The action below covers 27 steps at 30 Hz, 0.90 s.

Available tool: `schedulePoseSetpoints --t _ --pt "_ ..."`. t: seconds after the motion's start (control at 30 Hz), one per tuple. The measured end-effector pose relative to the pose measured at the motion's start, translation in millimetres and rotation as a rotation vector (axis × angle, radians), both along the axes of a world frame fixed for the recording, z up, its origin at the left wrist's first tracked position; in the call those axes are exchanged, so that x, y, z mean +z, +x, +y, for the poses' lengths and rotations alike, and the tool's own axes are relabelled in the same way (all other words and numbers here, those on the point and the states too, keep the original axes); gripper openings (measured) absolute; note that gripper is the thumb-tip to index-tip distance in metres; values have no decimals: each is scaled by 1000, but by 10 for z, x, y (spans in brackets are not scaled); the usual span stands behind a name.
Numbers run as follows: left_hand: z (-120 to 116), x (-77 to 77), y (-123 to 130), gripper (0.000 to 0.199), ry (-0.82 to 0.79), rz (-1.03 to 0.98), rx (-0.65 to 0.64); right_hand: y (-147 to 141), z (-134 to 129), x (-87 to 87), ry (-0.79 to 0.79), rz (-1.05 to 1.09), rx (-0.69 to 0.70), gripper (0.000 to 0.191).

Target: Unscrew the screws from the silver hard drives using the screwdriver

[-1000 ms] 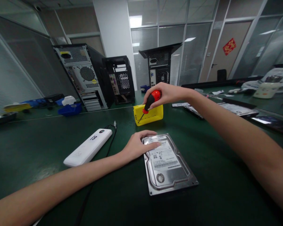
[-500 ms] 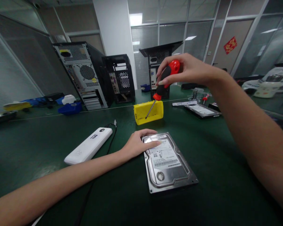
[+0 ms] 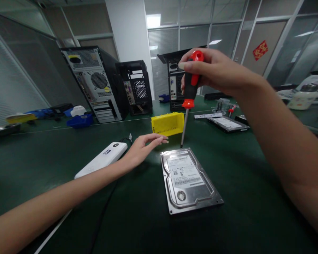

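Note:
A silver hard drive (image 3: pixel 189 181) with a white label lies flat on the green table (image 3: pixel 137 225). My right hand (image 3: pixel 201 68) grips the red and black handle of a screwdriver (image 3: pixel 191 84) above it. The shaft points down, its tip at the drive's far edge; whether it touches is unclear. My left hand (image 3: pixel 148 146) hovers left of the drive's far corner, apart from it, thumb near the fingers, and whether anything is between them is hard to see. Behind it stands a yellow tray (image 3: pixel 167 124) with tiny dark bits along its lower side.
A white power bank (image 3: pixel 102 160) with a cable lies left, partly behind my left forearm. Another hard drive (image 3: pixel 228 124) is at right. Computer cases (image 3: pixel 95 81) stand at the back, with a blue bin (image 3: pixel 80 121) beside the left one.
My left hand has let go of the hard drive and moved left and away. The screwdriver in my right hand has swung from the yellow tray to the drive's far edge, now more upright.

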<state>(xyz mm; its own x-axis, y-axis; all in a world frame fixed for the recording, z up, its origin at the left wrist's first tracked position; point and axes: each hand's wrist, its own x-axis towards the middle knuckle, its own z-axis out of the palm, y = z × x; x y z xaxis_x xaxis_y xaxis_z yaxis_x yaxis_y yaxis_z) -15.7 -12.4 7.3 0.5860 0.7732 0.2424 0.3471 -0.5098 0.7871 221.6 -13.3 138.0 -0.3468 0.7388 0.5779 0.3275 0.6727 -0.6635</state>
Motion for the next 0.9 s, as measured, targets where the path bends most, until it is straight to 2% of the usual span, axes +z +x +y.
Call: schedulePoseSetpoints --t 0.17,0.37,0.5,0.6,0.9 --pt "-117 53 -117 34 128 21 8 -225 46 -114 -49 -3 -5 28" --pt "-248 55 -237 29 203 127 14 -289 70 -168 -102 86 79 29" --pt "-265 29 -230 29 160 132 34 -285 56 -155 -107 159 151 23" --pt "-255 16 -224 29 111 107 44 -278 19 -135 -73 135 147 21" --pt "-196 -11 -228 25 48 99 19 -280 -67 -109 -3 18 136 30"
